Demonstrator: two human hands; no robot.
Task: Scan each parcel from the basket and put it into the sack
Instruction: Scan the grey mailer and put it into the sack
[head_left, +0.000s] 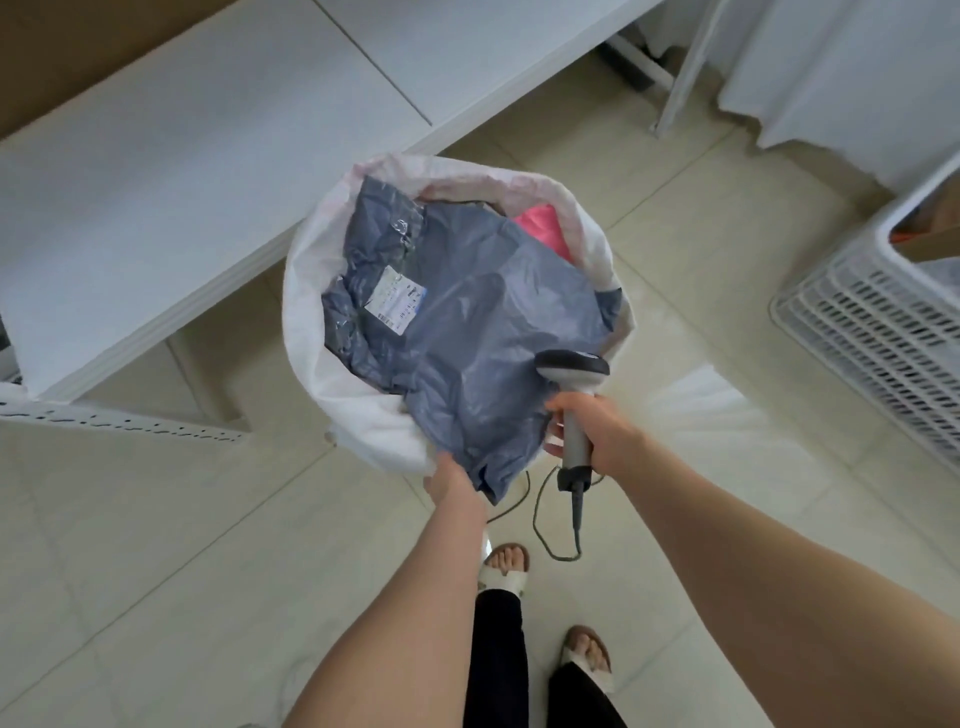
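Head view, looking down. The right hand (597, 434) is curled around the handle of a barcode scanner (574, 405), thumb side towards the sack; the scanner's dark head sits over the near right part of the grey parcel (467, 332), and its cable (543, 519) loops down towards the floor. The left hand (449, 480) reaches the parcel's near edge, where its fingers pass under the grey film and are hidden, so whether they pinch or merely support it cannot be told. The parcel, a crumpled poly mailer with a white shipping label (396, 299) facing up, lies across the mouth of the white woven sack (311, 322), its near corner hanging over the rim. A pink parcel (540, 223) shows beneath it at the far side. A white table (182, 156) stands just beside the sack on the left; the white slatted basket (852, 322) stands well apart on the right, with bare tiled floor (701, 291) between. Two sandalled feet (504, 566) stand near the sack.
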